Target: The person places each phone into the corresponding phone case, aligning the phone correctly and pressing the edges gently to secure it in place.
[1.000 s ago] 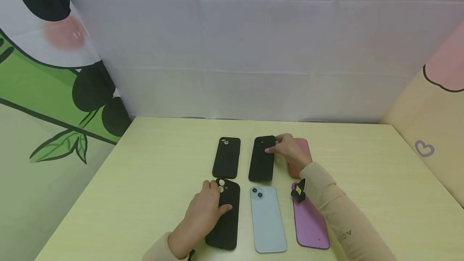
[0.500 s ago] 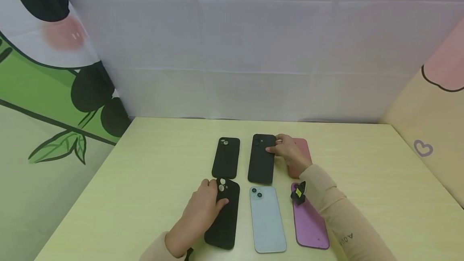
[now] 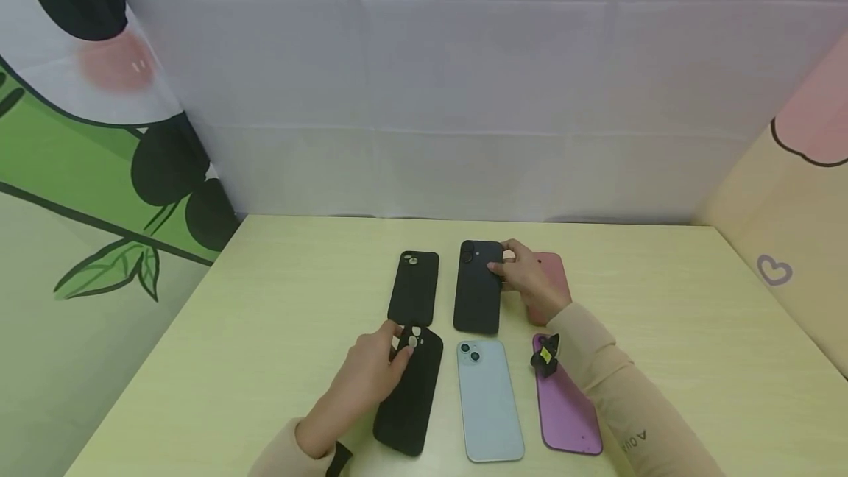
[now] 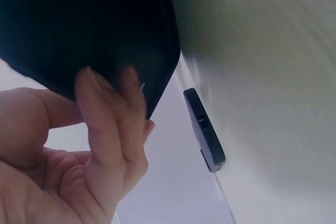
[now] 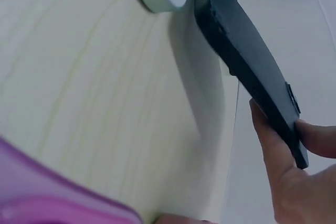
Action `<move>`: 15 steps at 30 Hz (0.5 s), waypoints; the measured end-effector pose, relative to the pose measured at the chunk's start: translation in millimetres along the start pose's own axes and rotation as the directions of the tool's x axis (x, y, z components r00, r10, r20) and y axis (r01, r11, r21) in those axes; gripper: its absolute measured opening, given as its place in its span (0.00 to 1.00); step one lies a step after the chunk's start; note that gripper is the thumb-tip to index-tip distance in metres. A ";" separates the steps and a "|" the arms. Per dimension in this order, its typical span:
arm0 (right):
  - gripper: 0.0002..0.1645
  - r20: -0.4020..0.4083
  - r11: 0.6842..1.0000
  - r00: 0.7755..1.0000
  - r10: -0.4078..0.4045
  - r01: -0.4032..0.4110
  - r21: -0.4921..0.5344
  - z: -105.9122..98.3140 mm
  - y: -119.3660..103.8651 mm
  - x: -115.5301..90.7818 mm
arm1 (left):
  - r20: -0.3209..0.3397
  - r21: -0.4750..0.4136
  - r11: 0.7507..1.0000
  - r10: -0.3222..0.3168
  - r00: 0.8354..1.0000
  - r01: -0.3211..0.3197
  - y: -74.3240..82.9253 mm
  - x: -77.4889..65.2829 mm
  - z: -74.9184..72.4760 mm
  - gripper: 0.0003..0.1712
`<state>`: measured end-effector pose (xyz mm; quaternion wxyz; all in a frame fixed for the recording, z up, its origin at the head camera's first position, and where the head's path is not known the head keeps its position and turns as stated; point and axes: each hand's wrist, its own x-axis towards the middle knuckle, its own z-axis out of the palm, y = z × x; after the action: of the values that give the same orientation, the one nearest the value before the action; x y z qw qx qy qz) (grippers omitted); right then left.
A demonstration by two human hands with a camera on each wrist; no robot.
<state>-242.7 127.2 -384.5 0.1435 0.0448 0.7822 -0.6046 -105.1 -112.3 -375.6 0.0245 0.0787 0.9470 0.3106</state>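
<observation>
Head view: near left, the black rectangular case (image 3: 409, 407) is newly tipped, pinched by the left hand (image 3: 371, 366); far middle, the dark flat phone (image 3: 478, 297), pinched by the right hand (image 3: 530, 278), is raised higher; both seem part-freed.

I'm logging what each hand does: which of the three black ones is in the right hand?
The black one beyond the light blue one, pinched by the right hand. The left hand holds the near-left one; the far-left one lies flat.

Free table (image 3: 218, 359) left of held black case (image 3: 412, 403), blue phone (image 3: 492, 407) close right
</observation>
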 end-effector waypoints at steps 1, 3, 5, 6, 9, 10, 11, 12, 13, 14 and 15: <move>0.23 0.006 1.000 1.000 0.005 -0.005 0.007 -0.9 0.3 0.0 | 0.008 -0.023 1.000 0.003 1.000 -0.003 -0.6 0.6 -0.7 0.14; 0.22 0.017 0.999 1.000 0.020 -0.020 0.035 -2.5 1.8 0.8 | 0.017 -0.066 0.998 0.007 1.000 -0.006 -2.0 2.2 -1.8 0.14; 0.21 0.024 0.998 0.999 0.027 -0.028 0.065 -3.7 3.4 1.9 | 0.018 -0.098 0.995 0.005 1.000 -0.003 -3.3 3.7 -2.4 0.15; 0.21 0.029 0.997 0.999 0.027 -0.029 0.078 -4.1 4.3 2.2 | 0.017 -0.112 0.994 0.000 1.000 0.002 -3.6 4.5 -2.8 0.15; 0.21 0.028 0.990 0.999 0.045 -0.048 0.136 -4.4 6.6 3.6 | 0.004 -0.142 0.990 -0.016 1.000 0.016 -4.9 6.8 -3.4 0.15; 0.21 0.027 0.986 0.998 0.051 -0.055 0.155 -4.4 7.1 3.9 | -0.003 -0.152 0.988 -0.022 1.000 0.021 -5.1 7.4 -3.7 0.15; 0.21 0.029 0.983 0.998 0.057 -0.061 0.172 -4.5 7.5 4.1 | -0.010 -0.162 0.987 -0.025 1.000 0.023 -5.2 8.0 -4.2 0.15; 0.22 0.034 0.979 0.998 0.058 -0.064 0.192 -4.5 8.0 4.4 | -0.015 -0.174 0.984 -0.028 0.999 0.025 -5.1 8.4 -4.8 0.15; 0.22 0.037 0.976 0.998 0.059 -0.065 0.210 -4.8 8.4 4.6 | -0.021 -0.185 0.982 -0.029 0.999 0.025 -5.0 8.8 -5.2 0.15; 0.22 0.043 0.972 0.997 0.061 -0.069 0.224 -4.8 8.3 4.6 | -0.025 -0.198 0.980 -0.031 0.999 0.025 -4.9 9.2 -5.7 0.15; 0.21 0.048 0.970 0.997 0.059 -0.068 0.235 -4.9 8.2 4.5 | -0.028 -0.212 0.977 -0.032 0.999 0.025 -4.7 9.4 -6.2 0.15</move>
<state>-245.8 133.6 -392.3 0.1722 0.0743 0.6999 -0.6892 -115.5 -118.1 -373.4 0.0226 0.0572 0.9099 0.4103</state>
